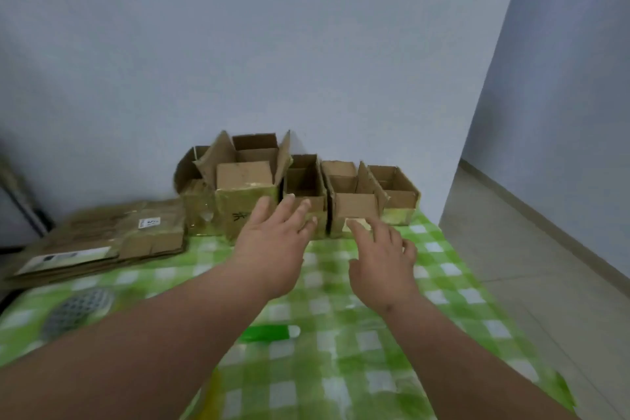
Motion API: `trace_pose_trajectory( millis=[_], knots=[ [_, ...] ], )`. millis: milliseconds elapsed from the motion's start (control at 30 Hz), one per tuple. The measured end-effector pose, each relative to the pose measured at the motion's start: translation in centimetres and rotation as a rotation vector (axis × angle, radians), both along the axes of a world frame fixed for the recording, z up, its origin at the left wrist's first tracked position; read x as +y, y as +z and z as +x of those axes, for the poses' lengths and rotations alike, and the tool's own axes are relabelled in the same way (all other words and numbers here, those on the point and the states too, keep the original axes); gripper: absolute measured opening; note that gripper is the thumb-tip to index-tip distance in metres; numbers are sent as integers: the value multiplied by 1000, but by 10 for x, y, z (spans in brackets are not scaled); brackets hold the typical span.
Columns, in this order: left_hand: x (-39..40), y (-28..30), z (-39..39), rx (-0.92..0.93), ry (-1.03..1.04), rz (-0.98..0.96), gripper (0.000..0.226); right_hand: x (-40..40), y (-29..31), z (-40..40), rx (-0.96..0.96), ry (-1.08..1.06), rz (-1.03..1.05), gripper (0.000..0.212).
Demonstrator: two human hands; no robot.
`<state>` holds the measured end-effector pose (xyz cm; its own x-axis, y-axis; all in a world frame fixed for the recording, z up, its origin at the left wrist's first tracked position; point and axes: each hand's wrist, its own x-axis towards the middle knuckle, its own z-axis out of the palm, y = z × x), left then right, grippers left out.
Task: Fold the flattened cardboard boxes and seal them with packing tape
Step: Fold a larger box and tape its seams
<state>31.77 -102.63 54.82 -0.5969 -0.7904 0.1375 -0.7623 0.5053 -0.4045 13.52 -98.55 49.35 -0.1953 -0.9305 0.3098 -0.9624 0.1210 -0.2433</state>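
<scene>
What I can't make out from the head camera

My left hand [272, 242] covers the lower front of the small open brown cardboard box [304, 191]. The grey mesh-patterned round object [79, 310] is too blurred to identify, as is the green-and-white tube-shaped item [271, 333]. The stack of flattened brown cardboard sheets [102, 242] has labels I can't read.

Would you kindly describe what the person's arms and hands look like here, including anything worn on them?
Both the left hand and the right hand are bare, with no gloves, rings, watch or bracelets visible. Both forearms are uncovered as far as the frame's lower edge, so no sleeves show. The picture is slightly blurred, so finer markings cannot be told.
</scene>
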Motion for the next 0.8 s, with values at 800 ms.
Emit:
trace_pose_trajectory(
  millis=[800],
  knots=[
    [-74,-47,324,31,566,47,46,-113,6,280,374,562,223,45]
  ],
)
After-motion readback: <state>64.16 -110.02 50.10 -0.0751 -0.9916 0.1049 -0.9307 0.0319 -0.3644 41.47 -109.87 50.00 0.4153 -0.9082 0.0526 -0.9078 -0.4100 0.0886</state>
